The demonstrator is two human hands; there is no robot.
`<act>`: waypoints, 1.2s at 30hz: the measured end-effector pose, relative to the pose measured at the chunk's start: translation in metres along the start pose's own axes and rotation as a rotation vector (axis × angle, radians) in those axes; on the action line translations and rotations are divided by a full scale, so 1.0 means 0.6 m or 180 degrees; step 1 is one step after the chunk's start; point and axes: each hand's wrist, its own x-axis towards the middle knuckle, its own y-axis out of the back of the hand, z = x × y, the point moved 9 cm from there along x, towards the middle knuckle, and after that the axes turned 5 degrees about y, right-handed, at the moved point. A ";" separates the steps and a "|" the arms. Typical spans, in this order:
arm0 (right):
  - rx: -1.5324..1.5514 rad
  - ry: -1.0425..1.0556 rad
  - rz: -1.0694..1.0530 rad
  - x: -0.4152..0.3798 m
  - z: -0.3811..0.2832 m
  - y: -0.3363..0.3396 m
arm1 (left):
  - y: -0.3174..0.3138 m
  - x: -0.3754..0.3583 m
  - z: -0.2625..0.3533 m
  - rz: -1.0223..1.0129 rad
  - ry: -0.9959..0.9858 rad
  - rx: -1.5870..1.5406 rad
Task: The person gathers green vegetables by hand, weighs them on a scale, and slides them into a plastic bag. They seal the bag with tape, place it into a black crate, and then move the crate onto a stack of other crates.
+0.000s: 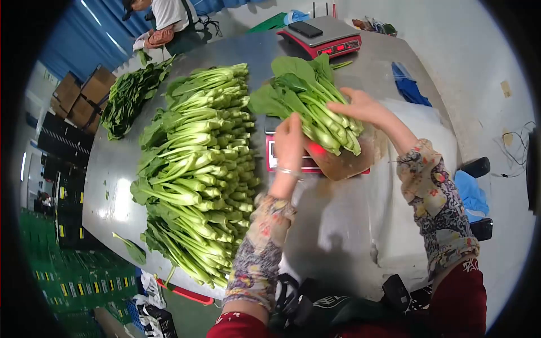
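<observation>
**Greens bundle held over the near scale**

Greens, a bundle of them point(315, 110), sit between the person's two hands above a red scale point(290, 160), on top of a brown sheet point(344, 160) that covers most of the scale's pan. The left hand point(288, 141) presses flat, fingers together, against the near side of the bundle at the stalk ends. The right hand point(360, 107) lies over the far side, fingers spread across the pale stalks, so the bundle is cupped from both sides. Both forearms wear patterned sleeves, and a thin bangle point(288, 172) circles the left wrist.

Just to the left, touching nothing the hands hold, a long heap of the same vegetable point(197, 169) runs along the steel tabletop point(112, 169), stalk ends facing the scale. A single loose leaf point(131, 248) lies at the near edge of the tabletop.

Farther along, a pile of darker leafy greens point(129, 98) lies by the left rim. A second red scale point(324, 35) stands at the far end, with a blue cloth point(408, 87) well to its right. Beyond the tabletop another person point(169, 19) bends over at the far corner. Cardboard boxes point(84, 93) are stacked at far left, green crates point(67, 276) below on the floor.
</observation>
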 end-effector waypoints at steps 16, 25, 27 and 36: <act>-0.0184 0.0068 0.1659 0.024 0.079 0.075 | 0.078 0.040 -0.085 0.0105 0.0969 -0.1181; -0.0496 0.0075 0.0753 -0.025 -0.053 0.014 | 0.048 0.030 -0.100 0.0054 0.0925 -0.0932; -0.1175 0.0083 0.0378 -0.045 -0.066 -0.024 | 0.041 0.014 -0.106 0.0119 0.0673 -0.1082; 0.2146 0.0121 0.0121 -0.070 -0.096 -0.029 | 0.130 -0.207 0.050 0.0429 -0.0908 0.0245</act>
